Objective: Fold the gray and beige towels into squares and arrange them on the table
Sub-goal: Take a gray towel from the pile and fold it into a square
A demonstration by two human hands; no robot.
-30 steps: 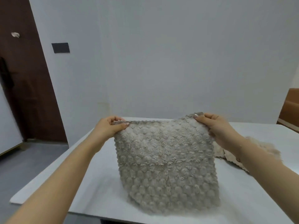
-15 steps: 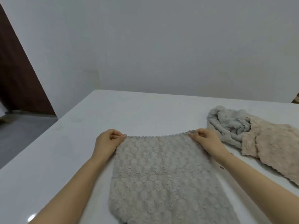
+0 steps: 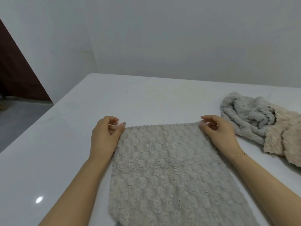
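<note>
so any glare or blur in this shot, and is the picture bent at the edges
Head view: one small bright glare spot sits on the glossy white table near the left forearm; the bobbly grey-beige towel is sharp enough to show its texture; soft, even light, faint shadows; wide-angle bending tilts the wall edges.

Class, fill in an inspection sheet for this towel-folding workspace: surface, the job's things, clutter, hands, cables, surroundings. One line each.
Surface: white glossy table, a light glare spot near its left edge.
Job's things: spread towel lying flat, near edge out of frame; crumpled gray towel and beige towel bunched together at right.
Clutter: nothing seen.
Hands: left hand pinches the spread towel's far-left corner; right hand pinches the far-right corner.
Cables: nothing seen.
Surroundings: plain white wall; dark brown panel and gray floor at left.
</note>
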